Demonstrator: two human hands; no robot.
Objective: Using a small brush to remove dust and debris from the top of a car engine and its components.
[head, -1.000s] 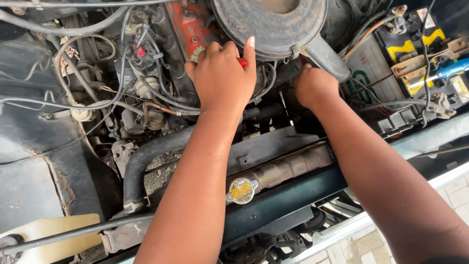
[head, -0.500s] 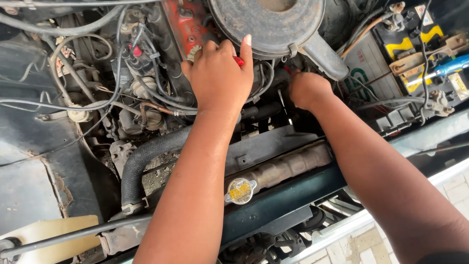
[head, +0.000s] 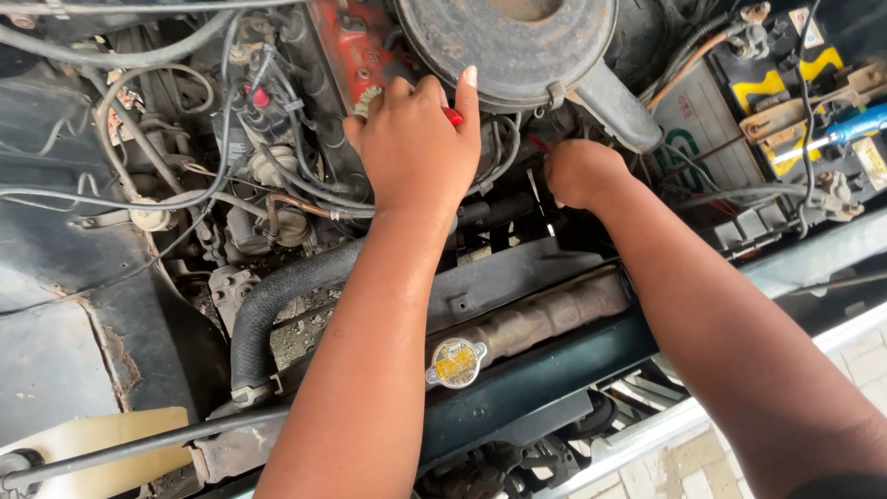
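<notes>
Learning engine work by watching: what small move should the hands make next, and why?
Probably steady the left hand on the red-handled tool while the right hand feels further under the round air cleaner; its fingers are hidden among hoses there, so what they touch is unclear.

Both hands reach into an open engine bay. The left hand (head: 416, 148) grips a red-handled tool (head: 452, 116) just under the round air cleaner (head: 504, 42). The right hand (head: 580, 173) is curled low beside it. A radiator cap (head: 455, 362) sits between the forearms, with a black hose (head: 277, 300) to its left.
</notes>
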